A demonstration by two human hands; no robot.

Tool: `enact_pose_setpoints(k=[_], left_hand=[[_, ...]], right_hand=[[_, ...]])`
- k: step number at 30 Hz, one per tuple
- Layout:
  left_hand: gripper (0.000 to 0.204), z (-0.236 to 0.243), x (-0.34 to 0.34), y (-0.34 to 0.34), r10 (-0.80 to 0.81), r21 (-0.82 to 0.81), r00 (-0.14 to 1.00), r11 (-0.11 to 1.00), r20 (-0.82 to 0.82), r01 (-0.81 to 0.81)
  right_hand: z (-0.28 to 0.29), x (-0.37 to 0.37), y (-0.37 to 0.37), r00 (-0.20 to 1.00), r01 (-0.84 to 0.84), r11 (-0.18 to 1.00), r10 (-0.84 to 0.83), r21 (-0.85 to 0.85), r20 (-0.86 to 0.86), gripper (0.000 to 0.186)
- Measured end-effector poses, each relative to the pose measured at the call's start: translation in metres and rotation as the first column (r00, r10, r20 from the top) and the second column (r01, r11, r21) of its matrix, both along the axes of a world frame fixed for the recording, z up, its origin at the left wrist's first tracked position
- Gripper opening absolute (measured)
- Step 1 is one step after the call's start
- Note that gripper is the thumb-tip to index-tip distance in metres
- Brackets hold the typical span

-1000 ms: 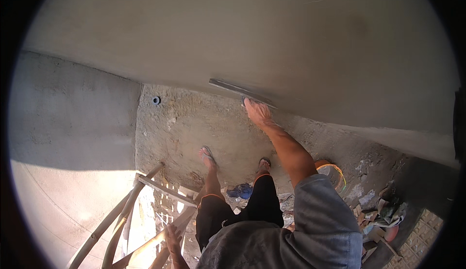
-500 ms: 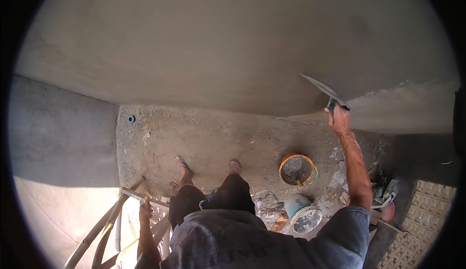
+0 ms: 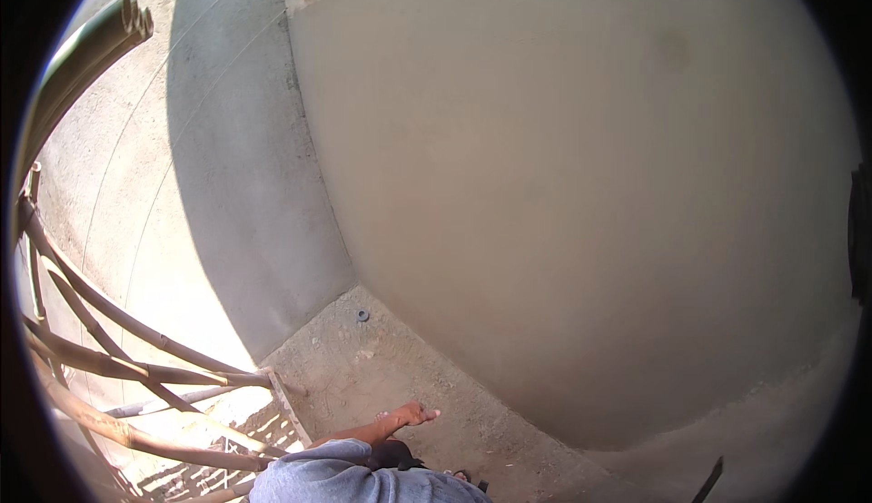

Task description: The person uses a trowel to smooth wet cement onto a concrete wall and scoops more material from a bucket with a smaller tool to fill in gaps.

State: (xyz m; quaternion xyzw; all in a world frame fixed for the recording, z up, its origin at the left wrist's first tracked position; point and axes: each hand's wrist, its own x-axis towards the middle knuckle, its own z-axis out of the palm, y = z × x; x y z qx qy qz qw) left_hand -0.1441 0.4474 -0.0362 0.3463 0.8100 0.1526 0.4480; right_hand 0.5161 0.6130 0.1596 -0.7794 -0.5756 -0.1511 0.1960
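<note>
My left hand (image 3: 415, 414) reaches forward over the rough floor, low in the view, near the foot of the plastered wall (image 3: 581, 194). Its fingers point to the right, partly bent, and nothing shows in them. At the lower right, the dark edge of the plastering trowel (image 3: 709, 481) pokes up in front of the wall. My right hand is out of the picture, so its grip on the trowel cannot be seen. Smooth, damp-looking grey plaster covers most of the wall.
Bamboo poles (image 3: 136, 367) form a scaffold on the left, and thick pole ends (image 3: 132, 22) jut in above it. A grey side wall (image 3: 245, 158) meets the plastered wall at a corner. A small dark pipe end (image 3: 362, 316) sits in the floor near there.
My view has swung up and left, showing more wall and scaffold. My left hand has left the scaffold and come forward. My right hand, holding the trowel before, has dropped out of view.
</note>
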Motion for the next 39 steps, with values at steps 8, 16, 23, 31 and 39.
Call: enact_pose_setpoints(k=[8, 16, 23, 31, 39], left_hand=[[0.062, -0.045, 0.03, -0.122, -0.151, -0.3, 0.988, 0.942, 0.029, 0.152], [0.057, -0.095, 0.045, -0.163, 0.165, -0.128, 0.983, 0.976, -0.086, -0.175], [0.064, -0.067, 0.039, -0.186, 0.401, -0.216, 0.916, 0.897, 0.033, -0.385], [0.073, -0.038, 0.021, -0.194, 0.489, -0.051, 0.871, 0.87, -0.048, -0.491], [0.065, -0.012, -0.094, -0.171, 0.648, 0.071, 0.758, 0.761, -0.073, -0.644]], right_hand=[[-0.105, -0.119, -0.07, 0.905, -0.389, 0.901, 0.413, -0.194, 0.102, 0.051], [-0.087, -0.155, -0.004, 0.808, -0.569, 0.801, 0.586, -0.185, 0.056, 0.05], [-0.085, -0.174, 0.012, 0.7, -0.689, 0.7, 0.71, -0.188, 0.078, 0.049], [-0.101, -0.248, 0.038, 0.648, -0.76, 0.625, 0.749, -0.18, -0.139, 0.038], [0.054, -0.519, 0.078, 0.328, -0.869, 0.438, 0.858, 0.23, -0.394, 0.035]])
